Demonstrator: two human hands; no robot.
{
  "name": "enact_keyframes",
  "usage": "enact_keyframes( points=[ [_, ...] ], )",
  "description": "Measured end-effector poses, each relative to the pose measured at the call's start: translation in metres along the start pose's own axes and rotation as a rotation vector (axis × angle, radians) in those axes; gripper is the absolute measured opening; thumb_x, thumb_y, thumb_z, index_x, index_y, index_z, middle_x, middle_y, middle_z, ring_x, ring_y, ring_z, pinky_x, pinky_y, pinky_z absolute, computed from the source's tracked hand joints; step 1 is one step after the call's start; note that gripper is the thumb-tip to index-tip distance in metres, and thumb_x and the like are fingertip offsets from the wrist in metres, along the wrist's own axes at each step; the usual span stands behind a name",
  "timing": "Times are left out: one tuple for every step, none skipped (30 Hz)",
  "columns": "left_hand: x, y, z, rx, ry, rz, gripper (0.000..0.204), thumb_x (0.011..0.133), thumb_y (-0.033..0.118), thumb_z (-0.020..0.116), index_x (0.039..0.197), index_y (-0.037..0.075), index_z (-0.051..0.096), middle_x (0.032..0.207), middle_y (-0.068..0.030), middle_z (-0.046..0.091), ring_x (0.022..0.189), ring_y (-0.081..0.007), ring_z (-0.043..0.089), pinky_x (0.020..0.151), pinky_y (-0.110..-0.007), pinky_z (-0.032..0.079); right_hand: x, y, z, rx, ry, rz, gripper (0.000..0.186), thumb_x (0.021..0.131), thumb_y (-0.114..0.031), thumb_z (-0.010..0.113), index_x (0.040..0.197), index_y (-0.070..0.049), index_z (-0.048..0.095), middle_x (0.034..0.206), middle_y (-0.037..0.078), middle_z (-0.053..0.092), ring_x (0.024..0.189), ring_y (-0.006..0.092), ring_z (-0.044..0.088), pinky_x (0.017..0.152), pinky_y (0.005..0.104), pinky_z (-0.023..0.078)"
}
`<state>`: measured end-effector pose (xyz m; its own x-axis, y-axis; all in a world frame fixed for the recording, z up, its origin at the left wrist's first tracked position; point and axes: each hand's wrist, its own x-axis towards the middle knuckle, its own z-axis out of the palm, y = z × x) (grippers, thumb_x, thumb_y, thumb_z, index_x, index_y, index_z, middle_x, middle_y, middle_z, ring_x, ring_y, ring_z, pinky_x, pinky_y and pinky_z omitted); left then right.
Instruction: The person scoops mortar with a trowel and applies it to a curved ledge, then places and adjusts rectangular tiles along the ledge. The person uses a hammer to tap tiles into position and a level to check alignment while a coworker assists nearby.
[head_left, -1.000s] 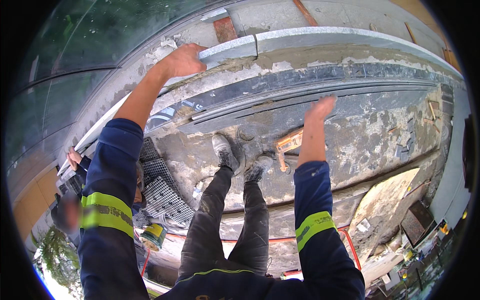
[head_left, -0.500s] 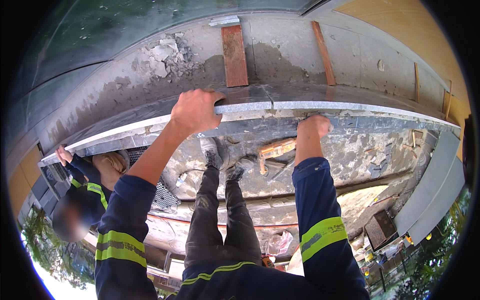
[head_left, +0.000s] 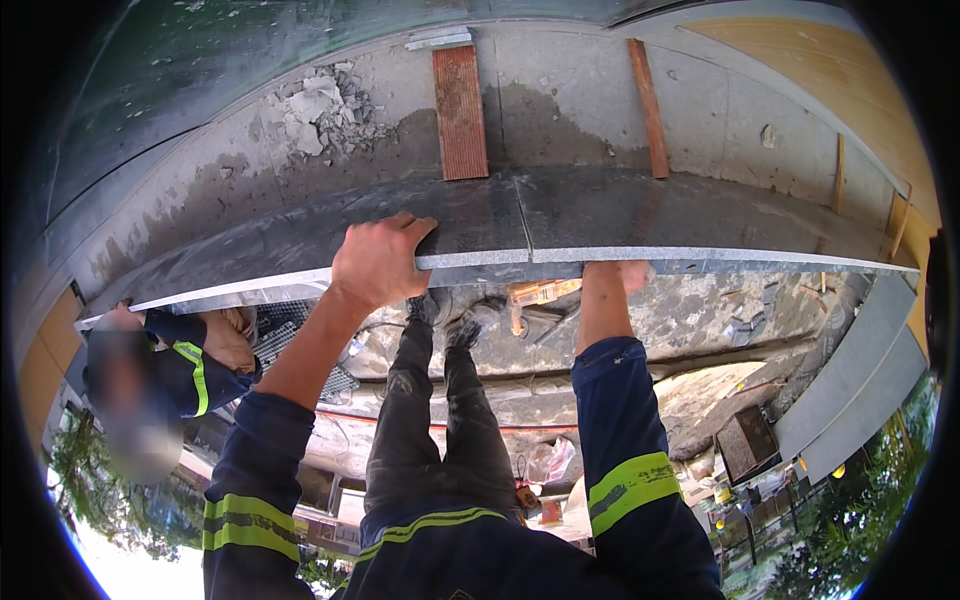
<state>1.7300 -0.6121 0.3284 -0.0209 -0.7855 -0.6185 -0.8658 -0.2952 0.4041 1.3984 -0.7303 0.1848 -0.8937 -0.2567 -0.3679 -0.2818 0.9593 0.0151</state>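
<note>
A long ledge of dark polished stone slabs [head_left: 640, 212] with a pale cut front edge crosses the view, a joint running between two slabs. Over the front edge, left of that joint, my left hand [head_left: 378, 262] is closed, its fingers bent on the top face. Right of the joint, my right hand [head_left: 612, 278] reaches in just below the edge. The slab hides part of it, and its fingers cannot be made out. At the far left end, a co-worker's hand [head_left: 122, 316] touches the same edge.
A ribbed reddish strip [head_left: 460, 115] and a narrower one [head_left: 648, 108] lean behind the slabs. Broken mortar [head_left: 322, 108] clings to the back surface. Below are an orange power tool [head_left: 540, 294], black mesh [head_left: 285, 335] and grey panels [head_left: 850, 375]. The co-worker [head_left: 205, 365] crouches at left.
The slab's front edge sits lower in view and more of its top shows. My right hand is now partly covered by the edge. The co-worker's head has moved up toward the slab.
</note>
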Motion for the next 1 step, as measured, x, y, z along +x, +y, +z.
enact_keyframes(
  points=[
    [0.0, 0.0002, -0.0002, 0.001, -0.004, -0.004, 0.06, 0.075, 0.031, 0.08, 0.132, 0.013, 0.073, 0.118, -0.0112, 0.077, 0.101, -0.0353, 0.077, 0.088, -0.047, 0.063, 0.0015, 0.0009, 0.0021, 0.067, 0.004, 0.053, 0.072, 0.085, -0.057, 0.085, 0.127, -0.001, 0.069, 0.114, 0.014, 0.078, 0.1, 0.0278, 0.079, 0.082, 0.0401, 0.065]
  ],
)
